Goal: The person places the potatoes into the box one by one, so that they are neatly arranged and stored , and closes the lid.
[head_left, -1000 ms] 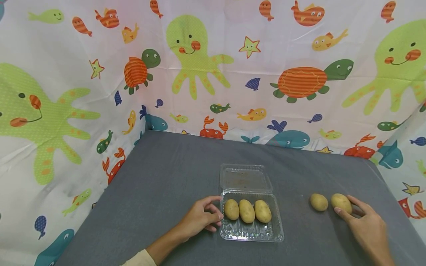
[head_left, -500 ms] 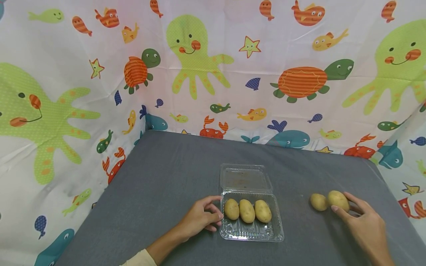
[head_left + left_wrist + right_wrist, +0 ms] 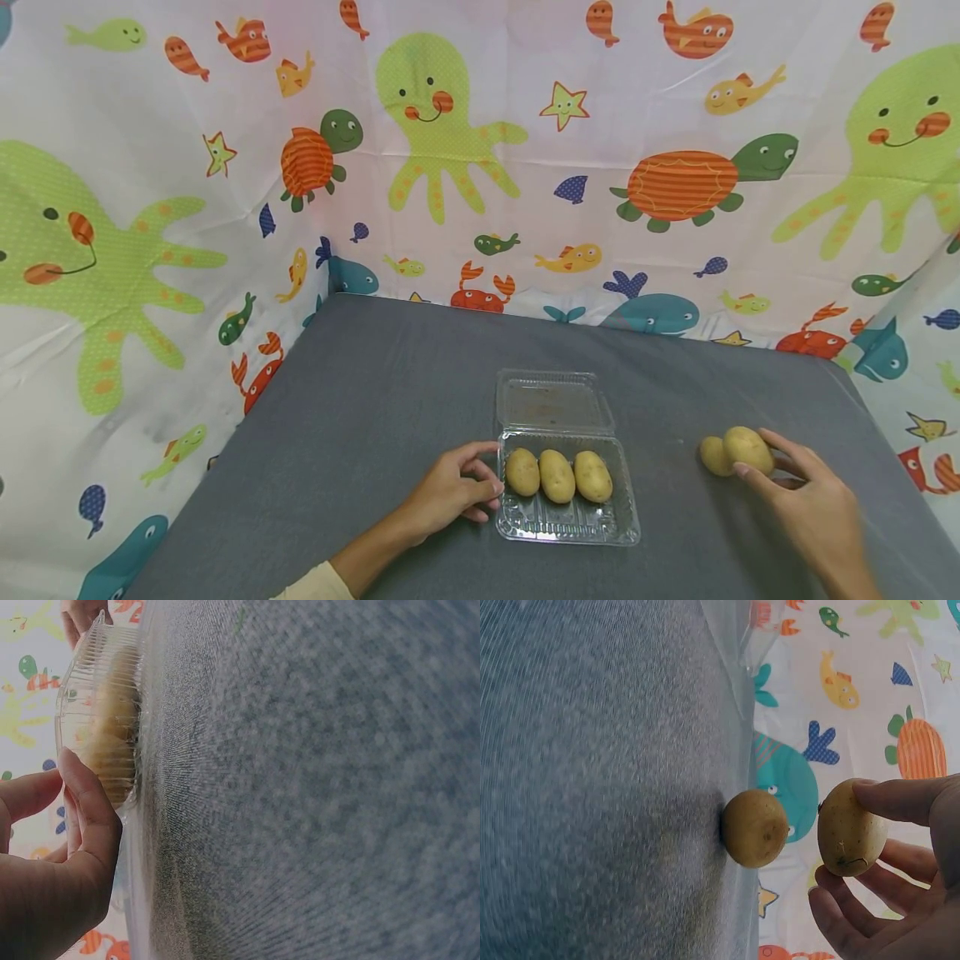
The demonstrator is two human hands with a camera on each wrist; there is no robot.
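My right hand (image 3: 813,508) holds a potato (image 3: 851,829) between thumb and fingers, raised off the table in the right wrist view. A second loose potato (image 3: 754,829) rests on the grey cloth; the held one partly covers it in the head view. Left of them lies a clear plastic clamshell container (image 3: 570,527), its lid (image 3: 553,402) folded back flat. Three potatoes (image 3: 557,477) sit in a row in its base. My left hand (image 3: 453,487) pinches the container's left rim with thumb and index finger, as the left wrist view shows.
Grey cloth (image 3: 360,400) covers the table. A white curtain (image 3: 517,83) printed with sea animals stands along the back and both sides.
My right hand has lifted its potato and carried it leftward, so it overlaps the other loose potato in the head view. The left hand and the container stay put.
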